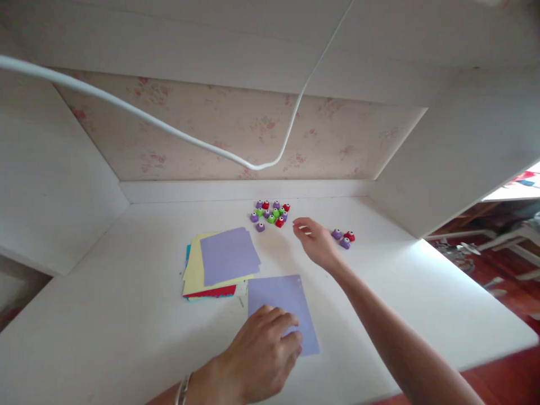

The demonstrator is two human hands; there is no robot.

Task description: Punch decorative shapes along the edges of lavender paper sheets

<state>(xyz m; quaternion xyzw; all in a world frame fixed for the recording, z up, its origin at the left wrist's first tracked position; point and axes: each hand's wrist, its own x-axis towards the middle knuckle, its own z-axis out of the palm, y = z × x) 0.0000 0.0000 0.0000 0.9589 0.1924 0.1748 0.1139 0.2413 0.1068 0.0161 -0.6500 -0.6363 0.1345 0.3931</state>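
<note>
My left hand [261, 351] lies flat, fingers spread and pressing down on the near edge of a loose lilac sheet [283, 308] that sits on the white counter [126, 315]. It pins the paper without gripping it. My right hand [315, 242] is stretched out further back, fingers loosely open and slightly curled, holding nothing that I can see. It hangs between two groups of small paper punches: the main cluster [270, 214] of purple, green and red ones near the back ledge, just to its left, and a trio of punches [343, 237], two purple and one red, just beside it on the right. To the left of the loose sheet, a stack of coloured paper [219, 264] rests on the counter, lilac on top, then yellow, with red and blue edges showing beneath. A white cable [169, 128] droops across my view above the floral back wall [236, 135].
</note>
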